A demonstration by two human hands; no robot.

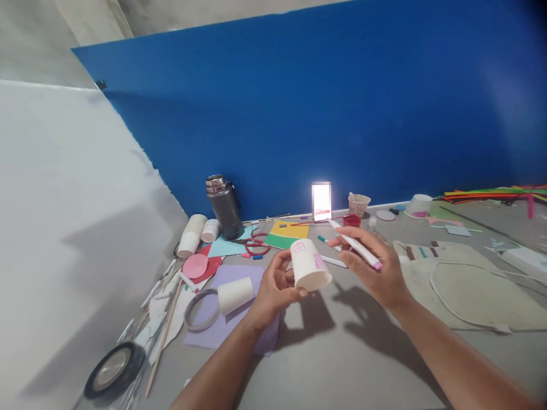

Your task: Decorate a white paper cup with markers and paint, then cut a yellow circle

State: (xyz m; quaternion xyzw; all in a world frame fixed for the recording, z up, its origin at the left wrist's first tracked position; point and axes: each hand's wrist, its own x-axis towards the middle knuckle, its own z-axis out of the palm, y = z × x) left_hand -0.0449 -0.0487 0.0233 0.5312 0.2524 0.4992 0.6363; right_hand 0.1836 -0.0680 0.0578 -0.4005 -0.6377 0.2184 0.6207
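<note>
My left hand (pixel 277 285) grips a white paper cup (pixel 308 267) above the table, its open rim tilted down toward me. Pink marker lines on the cup's side form a small window shape and a second, partly filled patch. In my right hand (pixel 376 267) is a white marker (pixel 358 247) with a pink end, held between thumb and fingers to the right of the cup, not touching it. The marker's tip end points up and left. Below the left wrist, another white paper cup (pixel 236 296) lies on its side on purple paper (pixel 256 341).
Tape rolls (pixel 114 371) and a wooden stick (pixel 164 336) lie at left. Behind stand a dark flask (pixel 224 208), red-handled scissors (pixel 257 244), a bright phone screen (pixel 322 200) and a speckled cup (pixel 358 205). A cloth bag (pixel 465 285) spreads at right, before a blue panel (pixel 299 114).
</note>
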